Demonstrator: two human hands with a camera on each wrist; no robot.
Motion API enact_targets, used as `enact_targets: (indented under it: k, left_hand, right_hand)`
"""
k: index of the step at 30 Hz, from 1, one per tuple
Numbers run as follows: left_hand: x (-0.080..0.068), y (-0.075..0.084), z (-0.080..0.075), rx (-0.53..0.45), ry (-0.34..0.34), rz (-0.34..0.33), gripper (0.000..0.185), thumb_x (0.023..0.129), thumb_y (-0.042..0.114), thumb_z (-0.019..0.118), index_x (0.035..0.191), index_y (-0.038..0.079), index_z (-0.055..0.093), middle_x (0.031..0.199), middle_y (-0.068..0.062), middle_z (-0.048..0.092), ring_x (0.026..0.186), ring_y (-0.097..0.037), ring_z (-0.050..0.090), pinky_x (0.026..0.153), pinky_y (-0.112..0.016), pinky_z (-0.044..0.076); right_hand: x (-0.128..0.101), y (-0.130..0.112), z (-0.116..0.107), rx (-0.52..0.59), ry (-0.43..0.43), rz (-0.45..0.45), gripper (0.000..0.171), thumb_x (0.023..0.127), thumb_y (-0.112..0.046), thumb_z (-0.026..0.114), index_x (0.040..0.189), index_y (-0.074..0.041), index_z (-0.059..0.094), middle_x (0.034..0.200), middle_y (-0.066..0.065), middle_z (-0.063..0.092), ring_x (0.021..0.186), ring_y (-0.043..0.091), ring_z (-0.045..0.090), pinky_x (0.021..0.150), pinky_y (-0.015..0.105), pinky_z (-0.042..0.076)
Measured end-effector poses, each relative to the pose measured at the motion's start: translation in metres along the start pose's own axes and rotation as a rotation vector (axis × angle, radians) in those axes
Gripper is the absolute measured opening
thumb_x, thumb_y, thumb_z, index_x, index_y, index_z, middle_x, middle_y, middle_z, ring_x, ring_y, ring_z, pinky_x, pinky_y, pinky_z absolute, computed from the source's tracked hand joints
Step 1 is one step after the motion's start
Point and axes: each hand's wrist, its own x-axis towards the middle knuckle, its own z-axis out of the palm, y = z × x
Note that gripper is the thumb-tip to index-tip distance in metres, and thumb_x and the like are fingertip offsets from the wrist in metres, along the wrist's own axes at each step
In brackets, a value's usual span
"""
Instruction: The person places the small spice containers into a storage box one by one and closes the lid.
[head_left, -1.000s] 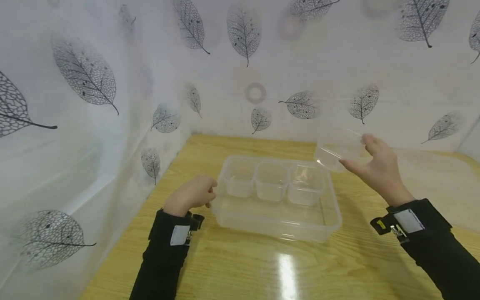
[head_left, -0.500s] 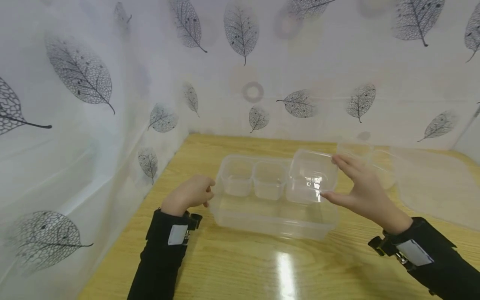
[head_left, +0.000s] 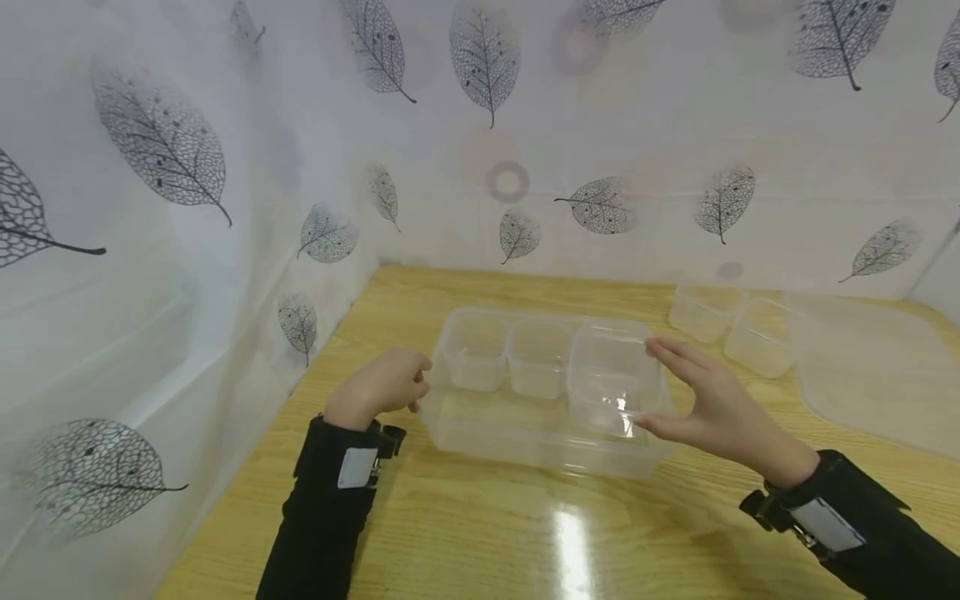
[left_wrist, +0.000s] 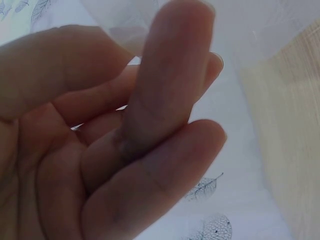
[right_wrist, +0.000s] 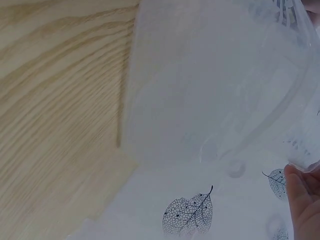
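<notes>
A large clear plastic box (head_left: 540, 457) stands on the wooden table. My left hand (head_left: 381, 387) grips its left rim, and the left wrist view shows curled fingers (left_wrist: 170, 75) in front of translucent plastic. Inside, along the back, sit a left small container (head_left: 476, 358) and a middle one (head_left: 538, 362). With thumb and fingers apart on its right side, my right hand (head_left: 716, 408) holds another clear small container (head_left: 611, 367) over the box's right part. It overlaps the back-right container, which is mostly hidden behind it. The right wrist view catches only fingertips (right_wrist: 302, 200).
To the right of the box, two loose clear containers stand close together, one behind (head_left: 707, 312) and one in front (head_left: 761, 340). Beside them a flat translucent lid (head_left: 870, 375) lies on the wooden table (head_left: 480, 533). A leaf-print curtain (head_left: 420, 167) borders the back and left.
My right hand has brought the small container leftward from behind the box's right corner, then down and forward over the box's right part. The left hand stays at the rim.
</notes>
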Motion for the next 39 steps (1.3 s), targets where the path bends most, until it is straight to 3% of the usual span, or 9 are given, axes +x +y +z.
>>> enact_targets:
  k: [3,7,10,19,25,31,39]
  left_hand:
    - [0.0,0.0,0.0,0.006,-0.002,-0.003,0.011,0.085,0.0,0.048,0.075,0.003,0.051,0.068,-0.005,0.051,0.059,-0.013,0.057,0.051,-0.026,0.037]
    - [0.0,0.0,0.0,0.01,-0.001,-0.007,0.008,0.085,0.0,0.048,0.079,0.001,0.053,0.069,-0.005,0.051,0.059,-0.013,0.057,0.051,-0.026,0.038]
    - [0.0,-0.001,0.0,0.012,-0.001,-0.007,0.008,0.085,0.0,0.047,0.086,-0.001,0.056,0.07,-0.005,0.052,0.059,-0.013,0.057,0.052,-0.026,0.038]
    - [0.002,-0.001,0.0,-0.001,-0.009,-0.019,0.012,0.085,0.0,0.047,0.092,-0.003,0.056,0.07,-0.006,0.052,0.059,-0.013,0.057,0.052,-0.026,0.038]
    - [0.002,-0.001,0.0,-0.009,-0.009,-0.015,0.007,0.084,0.0,0.047,0.082,0.0,0.054,0.067,-0.006,0.051,0.059,-0.014,0.058,0.051,-0.025,0.038]
    - [0.001,0.0,-0.001,-0.014,-0.002,-0.008,0.008,0.083,-0.001,0.047,0.082,0.0,0.054,0.067,-0.006,0.051,0.058,-0.014,0.057,0.05,-0.025,0.038]
    - [0.0,0.0,0.0,0.0,0.003,-0.008,0.011,0.082,-0.002,0.047,0.073,0.003,0.05,0.064,-0.006,0.049,0.058,-0.013,0.057,0.049,-0.024,0.036]
  right_hand:
    - [-0.003,0.0,0.002,0.002,-0.018,-0.007,0.08,0.059,-0.025,0.081,0.123,0.008,0.045,0.12,0.019,0.048,0.104,0.036,0.047,0.09,0.013,0.027]
    - [-0.006,-0.001,0.006,-0.015,-0.071,0.0,0.079,0.06,-0.024,0.08,0.121,0.01,0.046,0.12,0.021,0.047,0.103,0.037,0.048,0.086,0.036,0.04]
    - [-0.007,-0.001,0.009,-0.025,-0.103,0.016,0.078,0.06,-0.025,0.079,0.12,0.013,0.046,0.119,0.025,0.047,0.102,0.04,0.049,0.078,0.05,0.04]
    - [-0.009,0.004,0.018,-0.027,-0.174,0.049,0.074,0.064,-0.028,0.077,0.118,0.014,0.047,0.116,0.026,0.049,0.103,0.041,0.048,0.08,0.051,0.039]
    - [-0.01,0.004,0.018,-0.009,-0.218,0.086,0.073,0.067,-0.03,0.075,0.119,0.014,0.046,0.118,0.027,0.048,0.104,0.042,0.047,0.08,0.052,0.039]
    - [-0.009,0.004,0.019,0.009,-0.273,0.118,0.072,0.072,-0.029,0.072,0.122,0.013,0.042,0.121,0.028,0.044,0.108,0.044,0.043,0.082,0.055,0.037]
    - [-0.011,0.004,0.021,0.005,-0.305,0.113,0.069,0.076,-0.028,0.068,0.125,0.013,0.04,0.123,0.027,0.041,0.11,0.045,0.04,0.083,0.057,0.034]
